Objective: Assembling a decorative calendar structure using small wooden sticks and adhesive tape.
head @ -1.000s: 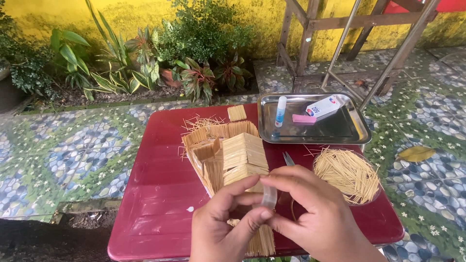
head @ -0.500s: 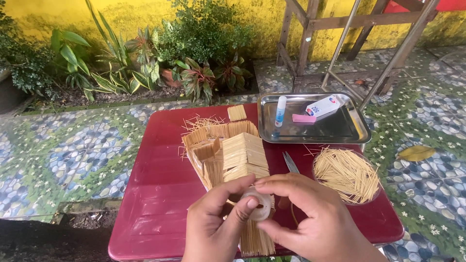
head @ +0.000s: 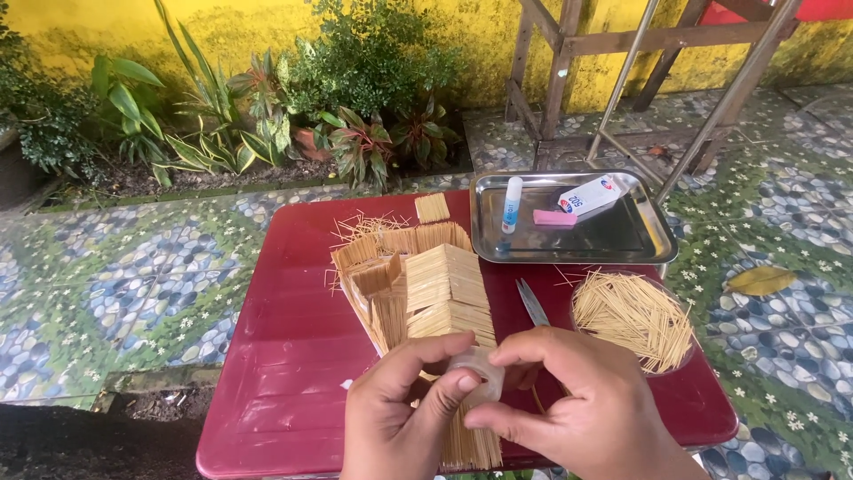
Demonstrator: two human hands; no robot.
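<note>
Both hands meet at the near edge of the tabletop (head: 293, 356), low in the view. The left hand (head: 395, 418) comes up from below with its fingers curled and its thumb stretched right, the thumb tip pressed on a small roll of clear tape (head: 475, 373). The right hand (head: 586, 409) arches over from the right, thumb and forefinger pinched on the same roll, the other fingers folded beneath. So both hands are closed on the tape, which sits between them, just above the near end of a stick model (head: 426, 284).

The model, built of pale thin sticks glued in flat panels, lies along the middle of the dark red tabletop, its near end hidden behind the hands. A small loose panel (head: 433, 207) lies at its far end, with stray sticks scattered beside it. Scissors (head: 533, 302) rest just right of the model, partly covered by the right hand. Further right, a loose heap of sticks (head: 633, 316) fills a clear round dish.

At the far right corner stands a steel tray (head: 622, 240) holding a glue stick (head: 512, 203), a pink eraser (head: 554, 218) and a small white box (head: 591, 196).

The tabletop stands outdoors on a pebble-patterned floor (head: 115, 284). Beyond it, plants (head: 355, 107) grow along a yellow wall (head: 267, 27), and a wooden frame (head: 555, 62) stands to the right.
</note>
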